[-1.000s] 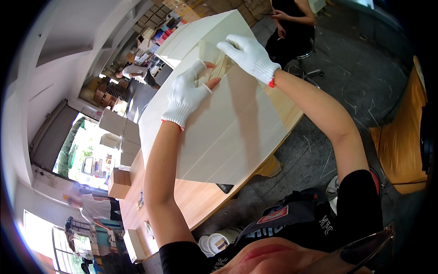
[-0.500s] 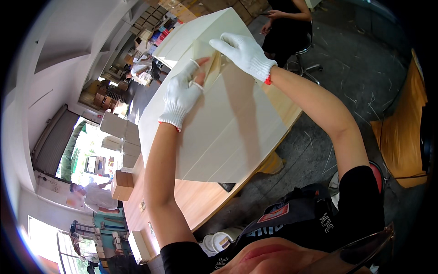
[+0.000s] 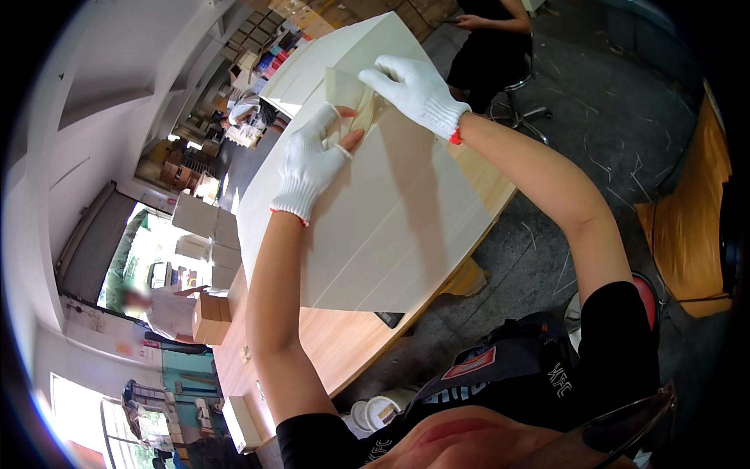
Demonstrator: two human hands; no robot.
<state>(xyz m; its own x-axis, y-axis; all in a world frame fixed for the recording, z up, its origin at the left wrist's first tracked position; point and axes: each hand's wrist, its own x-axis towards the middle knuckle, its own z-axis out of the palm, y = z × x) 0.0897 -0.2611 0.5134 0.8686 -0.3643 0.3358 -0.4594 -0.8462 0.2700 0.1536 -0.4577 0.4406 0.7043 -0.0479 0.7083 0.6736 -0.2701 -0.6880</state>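
Observation:
White knit gloves cover both my hands, with bare fingertips showing on the left one. A thin cream sheet [image 3: 362, 108] bends up in a curl between them. My left hand [image 3: 311, 160] has its thumb and a finger at the near edge of the curl, seemingly pinching it. At the far side, my right hand [image 3: 418, 94] has its fingers drawn together against the sheet's edge; its fingertips are partly hidden. Beneath both hands lies a broad spread of large off-white sheets [image 3: 351, 250] on a wooden table [image 3: 328, 336], with my arm's shadow across it.
Behind the sheets rises a tall off-white stack [image 3: 328, 59]. A seated person [image 3: 492, 55] is on a wheeled stool at the far right. Brown cartons [image 3: 211, 319] stand at the table's left edge, near another person [image 3: 168, 313]. A bent brown board [image 3: 687, 219] stands at right.
The curl in the cream sheet has changed shape, and my left thumb has shifted slightly right. My right hand has hardly moved. At left, the person by the cartons has changed posture.

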